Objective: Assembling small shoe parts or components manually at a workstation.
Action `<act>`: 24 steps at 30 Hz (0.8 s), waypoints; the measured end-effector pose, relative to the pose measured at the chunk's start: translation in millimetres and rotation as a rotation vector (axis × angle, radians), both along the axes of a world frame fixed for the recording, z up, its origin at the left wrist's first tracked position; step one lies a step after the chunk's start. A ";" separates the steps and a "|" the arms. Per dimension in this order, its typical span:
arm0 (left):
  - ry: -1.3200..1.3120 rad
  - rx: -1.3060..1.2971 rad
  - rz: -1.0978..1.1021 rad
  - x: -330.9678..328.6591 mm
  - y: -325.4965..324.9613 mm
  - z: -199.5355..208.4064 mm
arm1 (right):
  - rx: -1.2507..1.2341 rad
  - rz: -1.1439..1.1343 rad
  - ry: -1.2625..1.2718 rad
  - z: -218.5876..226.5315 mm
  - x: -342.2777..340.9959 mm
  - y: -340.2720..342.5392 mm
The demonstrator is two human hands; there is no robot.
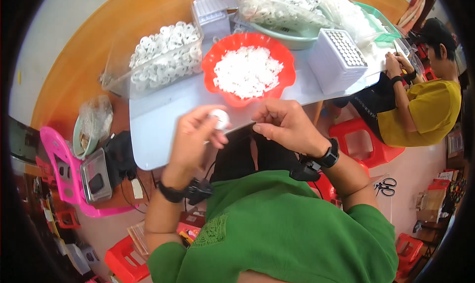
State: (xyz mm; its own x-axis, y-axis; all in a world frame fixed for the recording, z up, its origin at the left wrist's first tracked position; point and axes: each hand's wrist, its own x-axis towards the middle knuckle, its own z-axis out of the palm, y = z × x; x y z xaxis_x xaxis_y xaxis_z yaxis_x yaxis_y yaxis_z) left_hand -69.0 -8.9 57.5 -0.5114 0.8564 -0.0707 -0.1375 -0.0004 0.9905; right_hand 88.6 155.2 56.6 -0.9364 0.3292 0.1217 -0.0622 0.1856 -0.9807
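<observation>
- The work in hand appears to be handling a single piece: the left hand (190, 132) pinches a small, round, white plastic disc (218, 118) between thumb and fingers, at the near edge of the pale-blue bench (156, 129).
- The right hand (289, 127) is curled, thumb close to forefinger; I cannot tell whether it grips anything.
- The next move likely calls for a steady fingertip hold on the disc.
- Just beyond the hands, by the near edge, a red scalloped plastic bowl (289, 77) holds small white pieces; its rim stands in the way of a forward reach.
- By the left edge: a clear plastic bin (148, 91) of white discs.
- Toward the right end: a stack of white trays (327, 68).
- By the far edge: a pale-green basin (292, 42).
- Past the right end: a co-worker in yellow (428, 105).
</observation>
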 end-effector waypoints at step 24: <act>0.637 0.047 0.285 -149.1 24.6 16.6 | 0.497 -0.213 -0.473 137.2 -191.2 280.8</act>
State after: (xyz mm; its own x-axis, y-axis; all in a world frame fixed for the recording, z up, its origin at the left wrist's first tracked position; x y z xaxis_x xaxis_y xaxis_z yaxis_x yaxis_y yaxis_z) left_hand -218.1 15.7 74.1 -0.6462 0.6772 0.3519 0.4820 0.0047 0.8762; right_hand -102.5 436.0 193.8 -0.8477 0.5214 -0.0981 0.4355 0.5781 -0.6900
